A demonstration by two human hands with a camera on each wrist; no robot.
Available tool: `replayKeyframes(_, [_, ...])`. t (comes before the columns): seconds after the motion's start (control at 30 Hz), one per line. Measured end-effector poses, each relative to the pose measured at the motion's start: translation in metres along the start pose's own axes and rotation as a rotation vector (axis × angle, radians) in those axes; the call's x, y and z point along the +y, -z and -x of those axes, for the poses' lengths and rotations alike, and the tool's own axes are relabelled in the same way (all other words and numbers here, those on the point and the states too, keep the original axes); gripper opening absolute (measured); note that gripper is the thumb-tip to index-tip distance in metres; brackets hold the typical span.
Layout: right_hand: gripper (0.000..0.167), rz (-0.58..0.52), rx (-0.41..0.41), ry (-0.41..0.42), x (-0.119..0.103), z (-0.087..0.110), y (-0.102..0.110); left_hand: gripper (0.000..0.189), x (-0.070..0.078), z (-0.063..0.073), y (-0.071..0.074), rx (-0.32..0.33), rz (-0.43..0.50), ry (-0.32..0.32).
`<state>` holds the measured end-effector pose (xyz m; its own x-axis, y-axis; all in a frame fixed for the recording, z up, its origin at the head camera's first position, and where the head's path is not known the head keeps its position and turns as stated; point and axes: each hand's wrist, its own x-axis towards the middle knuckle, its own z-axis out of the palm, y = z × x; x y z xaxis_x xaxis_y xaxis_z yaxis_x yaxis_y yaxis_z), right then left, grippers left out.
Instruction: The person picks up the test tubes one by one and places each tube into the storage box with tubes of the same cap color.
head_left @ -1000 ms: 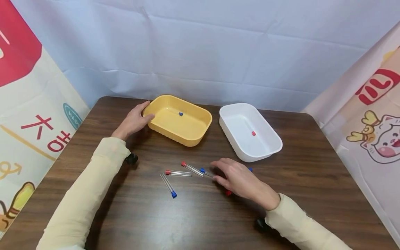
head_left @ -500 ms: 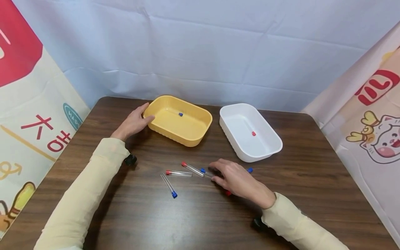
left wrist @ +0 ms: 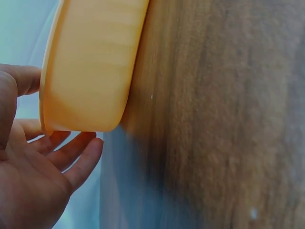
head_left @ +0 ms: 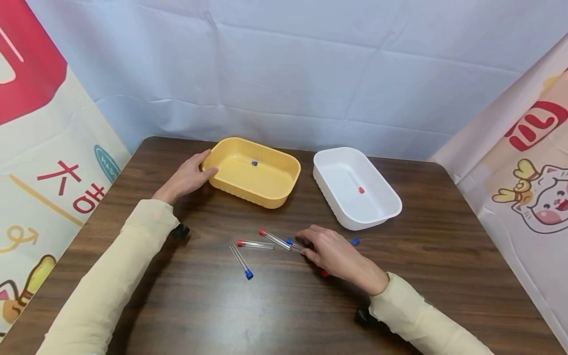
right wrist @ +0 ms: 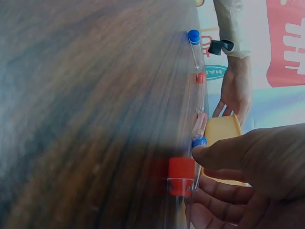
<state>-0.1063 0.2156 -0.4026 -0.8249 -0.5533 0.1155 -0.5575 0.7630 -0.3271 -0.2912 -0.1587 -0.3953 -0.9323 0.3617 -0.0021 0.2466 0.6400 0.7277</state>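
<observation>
My left hand [head_left: 187, 176] holds the left end of a yellow plastic bin [head_left: 253, 197], thumb over the rim and fingers against the outside wall, as the left wrist view shows. Inside the bin lies a clear test tube with a blue cap [head_left: 254, 163]. My right hand [head_left: 335, 254] is low over the table, thumb and fingertips apart on either side of another blue-capped test tube [head_left: 296, 245]. Its far end is hidden under the hand. Close to that hand, the right wrist view shows a red-capped test tube [right wrist: 181, 176] large in front.
A white bin [head_left: 341, 209] stands at the right, with a red-capped tube [head_left: 361, 190] inside. Left of my right hand lie two red-capped tubes, one lengthwise [head_left: 259, 244], one slanted [head_left: 276, 240], and a blue-capped tube [head_left: 241, 261]. A blue cap [head_left: 355, 241] shows beyond the right hand.
Both hands keep nearly the same place, the left on the yellow bin, the right around the blue-capped tube. The head view has shifted slightly.
</observation>
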Motion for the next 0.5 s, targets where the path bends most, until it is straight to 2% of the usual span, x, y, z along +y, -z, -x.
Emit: replayKeyframes(0.5, [0.027,-0.037,0.000,-0.046,-0.001,-0.006,0.000,0.081,0.004,0.018,0.001,-0.017,-0.019,0.041])
